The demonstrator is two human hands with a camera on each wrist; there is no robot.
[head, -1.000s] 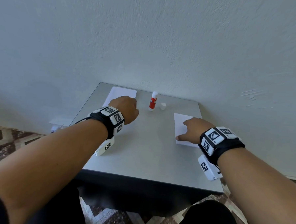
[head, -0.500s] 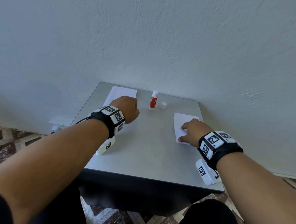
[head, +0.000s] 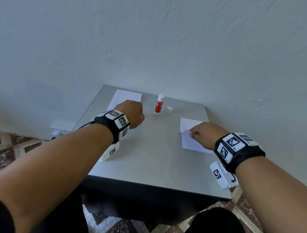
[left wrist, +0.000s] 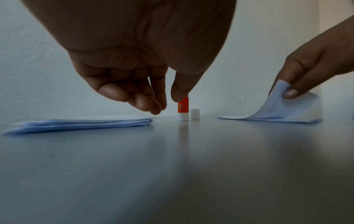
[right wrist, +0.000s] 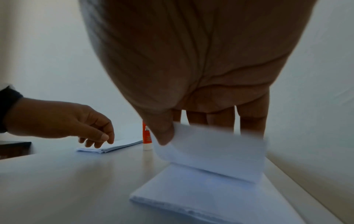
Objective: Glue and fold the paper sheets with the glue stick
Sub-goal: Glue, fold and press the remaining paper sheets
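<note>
On the grey counter (head: pixel 152 162) against the pale wall, two lots of white paper lie well apart, one to each side. Toward the right edge sits the right paper stack (head: pixel 192 143), and the person's right hand (head: pixel 207 135) has its top sheet (right wrist: pixel 216 150) pinched by one corner between thumb and fingers (left wrist: pixel 291 91), so that the sheet curls up off the pile while its far edge stays down on the papers beneath. Over on the left, near the back corner, lies the left paper stack (head: pixel 125 97), flat and loosely squared, its edges showing several sheets in the left wrist view (left wrist: pixel 82 122). Just above its near end hovers the left hand (head: pixel 131 113), its fingers (left wrist: pixel 141 103) loosely curled downward and holding nothing; from the left wrist view they look to be clear of the paper, though I cannot say so for certain. Between the two stacks, toward the back of the counter, the glue stick (head: pixel 159 105) stands upright, red-bodied with a white base, uncapped. Its small white cap (head: pixel 169 110) stands just beside it on the right, apart from it. Both wrists wear black bands with white blocks bearing black-and-white square markers.
</note>
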